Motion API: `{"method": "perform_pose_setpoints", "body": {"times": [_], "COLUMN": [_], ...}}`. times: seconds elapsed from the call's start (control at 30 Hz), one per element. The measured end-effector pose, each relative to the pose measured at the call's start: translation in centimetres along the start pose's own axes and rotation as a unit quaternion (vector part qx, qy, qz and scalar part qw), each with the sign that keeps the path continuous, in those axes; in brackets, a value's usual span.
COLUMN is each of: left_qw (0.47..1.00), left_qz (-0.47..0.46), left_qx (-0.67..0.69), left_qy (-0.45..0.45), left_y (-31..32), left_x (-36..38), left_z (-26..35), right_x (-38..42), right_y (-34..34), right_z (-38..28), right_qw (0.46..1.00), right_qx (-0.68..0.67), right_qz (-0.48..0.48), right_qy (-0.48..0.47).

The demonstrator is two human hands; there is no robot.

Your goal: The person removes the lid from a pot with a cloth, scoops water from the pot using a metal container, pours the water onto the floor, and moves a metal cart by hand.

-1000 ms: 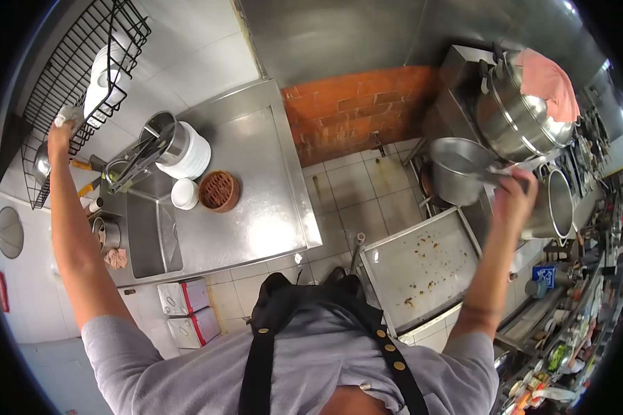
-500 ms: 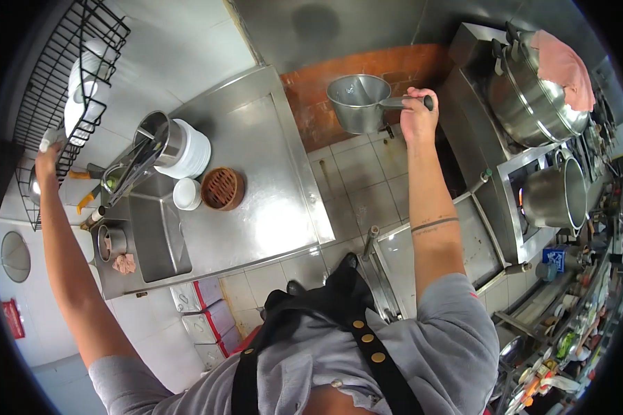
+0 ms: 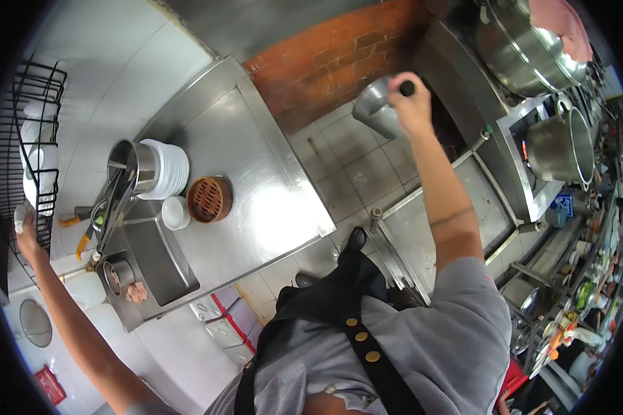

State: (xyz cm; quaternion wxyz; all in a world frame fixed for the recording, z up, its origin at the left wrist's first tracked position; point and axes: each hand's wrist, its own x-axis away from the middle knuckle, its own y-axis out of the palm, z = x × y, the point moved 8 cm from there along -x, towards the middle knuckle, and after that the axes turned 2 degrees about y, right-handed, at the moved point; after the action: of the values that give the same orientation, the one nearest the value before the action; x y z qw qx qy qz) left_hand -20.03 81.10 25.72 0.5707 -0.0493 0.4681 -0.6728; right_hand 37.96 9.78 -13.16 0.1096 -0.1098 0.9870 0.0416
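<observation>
My right hand [image 3: 413,111] grips the dark-ended handle of a deep metal saucepan [image 3: 383,114], held over the tiled floor in front of the brick wall. The pan is tilted and slightly blurred; its inside is mostly out of sight. Far to the left, my left hand [image 3: 31,238] is closed on a small whitish cloth [image 3: 21,217] at the lower part of a black wire rack [image 3: 59,86]. White crockery [image 3: 41,169] stands in that rack, just above the hand.
On the steel counter [image 3: 256,200] are stacked white plates [image 3: 165,169], small bowls [image 3: 176,212], a brown slatted basket [image 3: 209,200] and a pot of utensils [image 3: 133,166]. A sink [image 3: 160,259] is nearby. At right, a pot [image 3: 561,145] sits over a flame beside a large steamer [image 3: 526,52].
My right hand has turned the saucepan from upright to tilted. My left hand has shifted lower along the rack with the cloth. The whole view has turned and moved.
</observation>
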Motion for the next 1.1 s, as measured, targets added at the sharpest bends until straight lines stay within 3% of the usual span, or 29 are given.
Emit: {"method": "perform_pose_setpoints", "body": {"times": [0.17, 0.23, 0.3, 0.37, 0.43, 0.53, 0.7, 0.77, 0.83, 0.93, 0.97, 1.03, 1.1], "left_qw": [1.0, 0.996, 0.991, 0.983, 0.984, 0.999, 0.996, 0.997, 0.997, 0.995, 0.995, 0.993, 0.991], "left_qz": [-0.02, -0.007, 0.009, 0.029, 0.01, -0.021, 0.025, 0.02, 0.023, 0.009, -0.012, -0.012, -0.022], "left_qx": [0.002, -0.089, -0.126, -0.17, -0.168, -0.041, -0.05, -0.006, -0.046, -0.088, -0.096, -0.118, -0.129], "left_qy": [-0.011, -0.026, -0.035, -0.068, -0.055, -0.008, -0.066, -0.071, -0.065, -0.036, -0.013, -0.004, -0.02], "left_y": [0.0, -0.3, -1.1, -1.3, -1.0, -0.4, -1.2, -0.8, -0.8, -0.8, -0.5, -0.2, 0.2], "left_x": [-0.8, -1.2, -2.7, -2.6, -2.1, -1.1, -1.5, -1.4, -1.4, -1.9, -2.2, -2.0, -1.1], "left_z": [-0.8, -1.1, -2.6, -2.6, -2.1, -1.2, -2.6, -2.7, -2.3, -2.2, -2.2, -1.5, -0.6], "right_x": [-4.5, -6.2, -7.6, -7.3, -6.0, -2.7, 3.4, 4.6, 4.1, 0.5, -0.6, -3.6, -5.2], "right_y": [5.0, 4.0, 1.9, -1.3, -5.2, -10.7, -15.9, -15.4, -14.6, -13.0, -11.8, -11.3, -9.4], "right_z": [0.9, 2.6, 5.3, 5.3, 4.8, 1.6, -4.9, -5.2, -2.4, 1.4, 1.5, 3.8, 2.8], "right_qw": [0.988, 0.994, 0.988, 0.95, 0.921, 0.912, 0.961, 0.982, 0.982, 0.981, 0.983, 0.963, 0.955], "right_qx": [0.155, 0.084, -0.114, -0.278, -0.353, -0.391, -0.261, -0.165, -0.109, 0.119, 0.122, 0.247, 0.281], "right_qz": [-0.002, 0.063, 0.094, 0.136, 0.157, 0.122, 0.083, 0.093, 0.135, 0.126, 0.103, 0.101, 0.096], "right_qy": [-0.002, 0.003, 0.04, 0.053, 0.043, -0.002, -0.046, -0.014, 0.073, 0.087, 0.093, 0.036, 0.005]}}
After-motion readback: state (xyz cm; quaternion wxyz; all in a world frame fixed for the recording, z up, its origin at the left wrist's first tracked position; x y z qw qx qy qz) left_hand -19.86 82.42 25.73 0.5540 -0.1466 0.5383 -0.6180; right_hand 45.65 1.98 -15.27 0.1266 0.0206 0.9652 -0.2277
